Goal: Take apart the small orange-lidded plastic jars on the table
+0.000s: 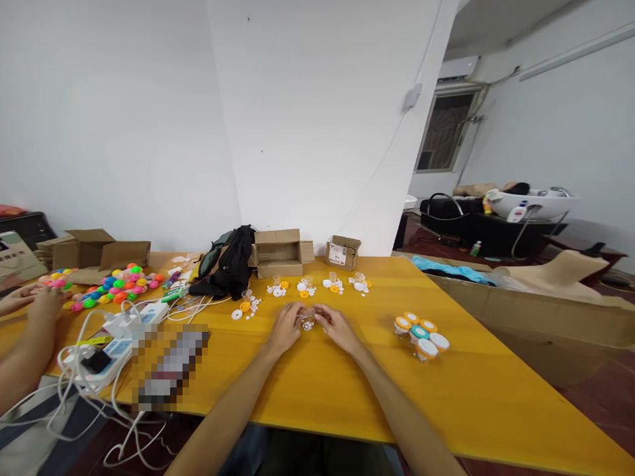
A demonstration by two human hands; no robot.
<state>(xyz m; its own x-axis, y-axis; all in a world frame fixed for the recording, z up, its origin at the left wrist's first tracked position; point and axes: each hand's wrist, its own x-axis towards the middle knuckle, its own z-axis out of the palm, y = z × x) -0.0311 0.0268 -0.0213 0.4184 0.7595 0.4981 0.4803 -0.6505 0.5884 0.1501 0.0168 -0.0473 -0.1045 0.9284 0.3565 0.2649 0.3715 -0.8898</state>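
My left hand point(286, 328) and my right hand point(337, 327) meet over the middle of the yellow table point(347, 390), fingers curled together around a small clear cup with dice point(308, 320). One white die shows just below the fingertips. Behind my hands lie several little groups of white and orange caps, dice and clear cups point(305, 287). To the right stands a cluster of finished small jars with orange, teal and white lids point(420, 332).
Open cardboard boxes point(278, 252) and a black bag point(229, 263) sit at the table's back. Power strips and white cables point(119, 330) sprawl at left beside colourful balls point(119, 284). Another person's hands point(30, 297) work at far left. A big cardboard box point(536, 304) stands right.
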